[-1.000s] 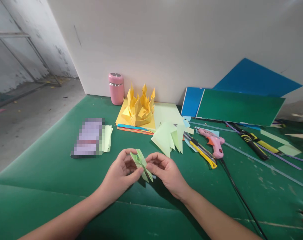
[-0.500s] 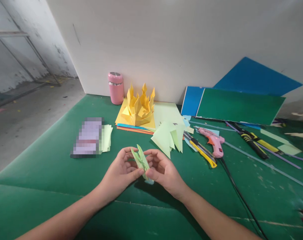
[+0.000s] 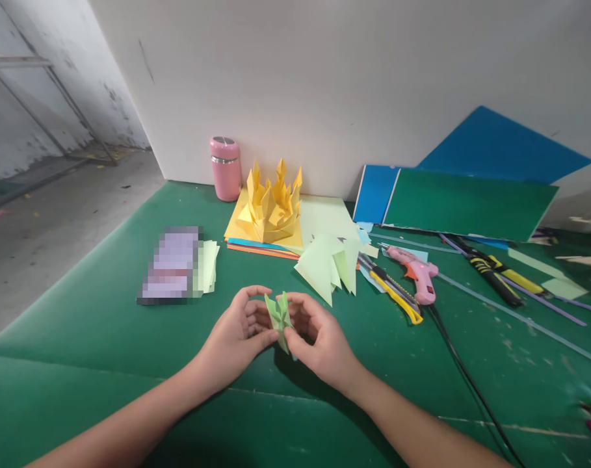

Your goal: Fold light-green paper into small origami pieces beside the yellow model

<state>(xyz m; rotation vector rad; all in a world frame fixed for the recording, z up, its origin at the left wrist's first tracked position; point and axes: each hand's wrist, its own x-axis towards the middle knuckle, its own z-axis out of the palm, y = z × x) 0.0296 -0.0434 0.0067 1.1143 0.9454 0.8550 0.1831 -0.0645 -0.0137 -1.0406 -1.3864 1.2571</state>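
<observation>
No text, label, brand, number or sign is legible. A pixelated patch [image 3: 171, 265], on the surface [image 3: 80, 338] to the left of the yellow folded paper model [image 3: 270, 211], is blurred beyond reading.

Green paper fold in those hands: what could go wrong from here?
The green paper fold is pinched between the left hand and right hand; a hard squeeze might crush or tear it. The black cord of the pink glue gun runs near the right forearm and could snag.
</observation>
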